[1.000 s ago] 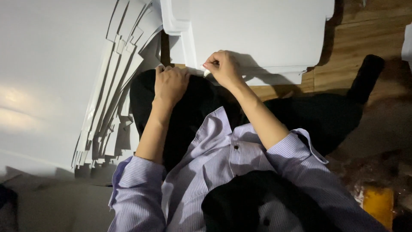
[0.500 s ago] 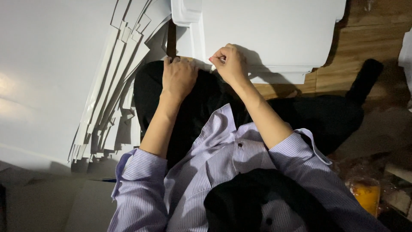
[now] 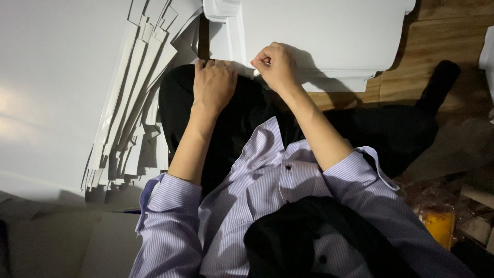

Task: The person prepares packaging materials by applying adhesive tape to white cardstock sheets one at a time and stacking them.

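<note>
Her left hand (image 3: 213,85) lies flat, fingers loose, at the white cardboard sheet (image 3: 319,36); the right hand (image 3: 275,67), clenched, pinches that sheet's near edge.

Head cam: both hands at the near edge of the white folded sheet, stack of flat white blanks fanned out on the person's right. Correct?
One thing is off: the fanned stack of flat white blanks lies on the person's left, not the right. The head view shows it beside the left arm. The rest stands: the left hand and the right hand are both at the near edge of the white folded sheet.
</note>
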